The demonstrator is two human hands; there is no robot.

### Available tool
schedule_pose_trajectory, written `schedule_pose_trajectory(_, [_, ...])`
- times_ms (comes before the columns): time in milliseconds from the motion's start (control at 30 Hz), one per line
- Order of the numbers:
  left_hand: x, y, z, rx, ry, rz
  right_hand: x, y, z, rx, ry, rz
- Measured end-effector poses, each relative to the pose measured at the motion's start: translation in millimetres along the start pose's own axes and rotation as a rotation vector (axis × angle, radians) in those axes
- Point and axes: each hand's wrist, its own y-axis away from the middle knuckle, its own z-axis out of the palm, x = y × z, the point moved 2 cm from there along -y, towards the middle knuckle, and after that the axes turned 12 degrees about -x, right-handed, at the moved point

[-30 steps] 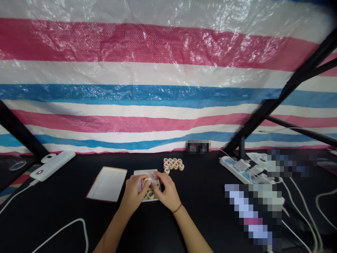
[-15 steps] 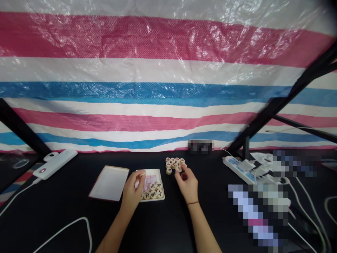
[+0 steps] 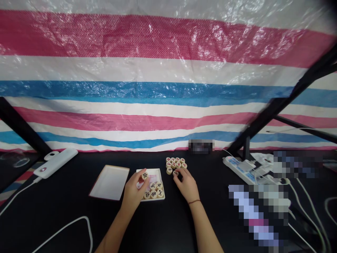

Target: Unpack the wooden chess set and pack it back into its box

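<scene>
My left hand (image 3: pixel 133 189) pinches a round Chinese chess piece (image 3: pixel 144 175) with a dark character, held over the white box (image 3: pixel 157 173). Several pieces with dark characters (image 3: pixel 153 194) lie in the near right part of that box, and a pinkish-red grid pattern shows on its floor. To the right, my right hand (image 3: pixel 189 188) has thumb and fingers closed round another Chinese chess piece (image 3: pixel 176 173) at table level. Just beyond it, pieces with red characters (image 3: pixel 173 164) stand in rows on the black table. One dark-lettered piece (image 3: pixel 169 170) sits left of my right fingertips.
A shallow lid (image 3: pixel 110 182) lies inside-up left of the box. White power strips stand at left (image 3: pixel 59 163) and right (image 3: pixel 238 168), with cables (image 3: pixel 88 232) across the table. Black frame bars (image 3: pixel 263 116) and a striped plastic sheet (image 3: pixel 147 119) rise behind.
My right hand has drawn a piece slightly nearer and left, apart from the red rows. My left hand has turned, so the piece in its fingers now shows its face.
</scene>
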Motion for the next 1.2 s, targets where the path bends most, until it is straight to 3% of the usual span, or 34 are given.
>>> schedule_pose_trajectory(67, [7,2,2.4,-0.037,-0.107,0.130,-16,3,1,-0.036,-0.133,-0.103])
schedule_pose_trajectory(233, [12,8,19.0,-0.165,-0.265,0.362,-52,14,20,-0.330,-0.443,-0.251])
schedule_pose_trajectory(333, [12,10,24.3,-0.189,-0.292,0.383,-58,16,25,-0.307,-0.470,-0.256])
schedule_pose_trajectory(467, [12,8,18.0,-0.227,-0.346,0.360,-40,9,15,-0.116,-0.371,-0.225])
schedule_pose_trajectory(600, [6,4,5.3,-0.359,-0.357,0.289,-2,0,-1,0.141,-0.120,-0.043])
schedule_pose_trajectory(700, [0,4,0.7,-0.488,-0.348,0.220,19,-2,-1,0.129,-0.003,0.020])
schedule_pose_trajectory(833, [-2,4,2.4,-0.585,-0.380,0.170,26,-2,8,0.052,0.045,0.010])
schedule_pose_trajectory(1200, [-2,6,12.4,-0.508,-0.366,0.171,31,-2,16,0.044,0.068,0.041])
